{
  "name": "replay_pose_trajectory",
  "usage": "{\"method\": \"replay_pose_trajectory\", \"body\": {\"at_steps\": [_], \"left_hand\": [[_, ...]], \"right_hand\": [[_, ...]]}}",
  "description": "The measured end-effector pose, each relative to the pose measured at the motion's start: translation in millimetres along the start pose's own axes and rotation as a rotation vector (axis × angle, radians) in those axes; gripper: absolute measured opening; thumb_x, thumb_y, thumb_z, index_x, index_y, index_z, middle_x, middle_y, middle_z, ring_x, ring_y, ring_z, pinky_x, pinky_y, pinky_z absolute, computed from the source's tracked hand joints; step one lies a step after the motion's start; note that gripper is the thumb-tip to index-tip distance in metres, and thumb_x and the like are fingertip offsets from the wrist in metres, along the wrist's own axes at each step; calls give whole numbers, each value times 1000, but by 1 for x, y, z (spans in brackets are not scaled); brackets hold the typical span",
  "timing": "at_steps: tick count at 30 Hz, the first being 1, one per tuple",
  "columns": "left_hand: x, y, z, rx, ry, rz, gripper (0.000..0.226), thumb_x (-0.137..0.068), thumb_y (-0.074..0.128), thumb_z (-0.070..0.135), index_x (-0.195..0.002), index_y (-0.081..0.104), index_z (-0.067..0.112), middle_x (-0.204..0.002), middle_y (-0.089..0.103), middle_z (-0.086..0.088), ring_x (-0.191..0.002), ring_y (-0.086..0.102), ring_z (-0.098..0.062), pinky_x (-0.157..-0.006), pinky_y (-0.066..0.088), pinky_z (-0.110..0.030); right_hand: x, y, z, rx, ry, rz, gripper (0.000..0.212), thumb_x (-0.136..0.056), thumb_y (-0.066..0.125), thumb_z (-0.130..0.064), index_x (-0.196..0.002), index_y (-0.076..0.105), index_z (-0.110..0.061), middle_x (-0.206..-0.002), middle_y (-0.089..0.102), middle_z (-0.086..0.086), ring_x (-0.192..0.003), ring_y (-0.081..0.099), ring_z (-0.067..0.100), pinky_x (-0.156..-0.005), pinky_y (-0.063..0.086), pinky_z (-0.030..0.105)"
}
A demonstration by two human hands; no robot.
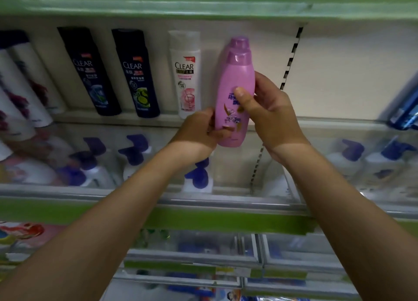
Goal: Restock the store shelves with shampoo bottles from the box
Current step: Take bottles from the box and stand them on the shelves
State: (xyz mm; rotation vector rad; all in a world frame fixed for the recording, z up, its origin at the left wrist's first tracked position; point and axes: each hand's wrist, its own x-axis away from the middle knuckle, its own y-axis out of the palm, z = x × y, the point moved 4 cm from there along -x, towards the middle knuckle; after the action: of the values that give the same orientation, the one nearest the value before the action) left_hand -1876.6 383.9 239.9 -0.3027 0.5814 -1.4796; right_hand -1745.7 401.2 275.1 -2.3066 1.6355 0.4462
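A: Head view, nearest first: both forearms reach up, and both hands are on one pink bottle [234, 101]. The left hand [199, 131] pinches its lower edge; the right hand [269, 115] wraps the side, thumb across the label. Fingers of both are curled round it, neither loose.

B: Where does the bottle sit?

A: Upright at the front edge of the upper shelf [135, 119]; its base seems to hang in front of the lip, not yet resting. A second pink bottle [237, 43] stands right behind it, only the cap showing.

B: What might go wrong?

A: My guess: pushed back too hard, it knocks the rear one against the back panel or tips it. Let go before the base clears the lip, it drops onto the pump bottles [135, 151] below. Swung left, it could nudge the white bottle [186, 74] just beside.

B: Counts?

A: Two pink bottles, one white bottle beside them, two dark bottles [133, 74] further left. White ones at the far left are too blurred to count, the pump bottles likewise. No box shows.
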Motion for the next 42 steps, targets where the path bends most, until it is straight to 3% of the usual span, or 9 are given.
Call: {"method": "replay_pose_trajectory", "body": {"at_steps": [3,6,10,18,26,31,36,38,42], "left_hand": [[-7,2,-3,80,21,22,22,-87,63,10,-107,56,17,-100,65,6,-91,63,-7,-76,51,-11],[-12,3,-4,146,51,12,20,-87,62,7,-103,54,16,-95,63,8,-87,62,-4,-72,49,-6],[-20,4,-7,148,61,-7,20,-87,62,6,-102,55,18,-105,65,-2,-101,64,-20,-89,52,-28],[-23,5,-11,193,62,-2,28,-87,62,5,-94,54,30,-109,65,-6,-108,62,-24,-99,48,-43],[-25,4,-13,197,15,-37,23,-88,62,8,-108,54,17,-112,65,-4,-107,62,-21,-99,49,-40],[-19,1,-13,209,-51,-42,32,-83,69,10,-110,55,19,-107,66,1,-103,64,-16,-98,50,-39],[7,-14,-9,171,-175,120,62,-80,73,14,-133,43,9,-120,54,-4,-113,54,-18,-101,45,-34],[25,-19,-2,161,-174,192,58,-81,73,19,-132,44,13,-114,54,3,-110,55,-15,-99,46,-30],[75,-27,22,160,-88,264,35,-83,70,20,-113,51,20,-104,61,6,-102,60,-11,-87,47,-20]], "right_hand": [[-6,-2,3,-3,-16,6,31,-97,54,-10,-127,53,-5,-102,65,5,-86,67,6,-75,57,24],[-11,-3,6,-21,-30,-7,31,-97,54,-9,-128,52,-4,-103,65,7,-88,67,9,-75,56,24],[-16,-6,8,-19,-40,-11,34,-97,54,-8,-130,51,-1,-105,66,9,-91,68,11,-78,56,26],[-20,-8,10,7,-41,-27,36,-97,54,-9,-132,49,-3,-111,65,12,-94,69,14,-78,55,25],[-17,-13,19,66,43,2,36,-94,61,-15,-125,52,0,-100,67,0,-92,70,15,-75,56,24],[-9,-22,24,134,52,67,41,-87,70,-21,-122,56,-6,-114,66,7,-105,65,18,-90,55,32],[7,-26,12,221,89,120,46,-87,70,-30,-126,53,-14,-123,60,0,-116,57,10,-97,51,26],[21,-24,6,195,97,164,45,-86,69,-32,-126,53,-17,-124,58,-3,-118,55,7,-95,49,20],[54,-18,-3,55,121,255,39,-85,71,-33,-121,58,-24,-120,61,-8,-115,57,4,-97,46,22]]}}
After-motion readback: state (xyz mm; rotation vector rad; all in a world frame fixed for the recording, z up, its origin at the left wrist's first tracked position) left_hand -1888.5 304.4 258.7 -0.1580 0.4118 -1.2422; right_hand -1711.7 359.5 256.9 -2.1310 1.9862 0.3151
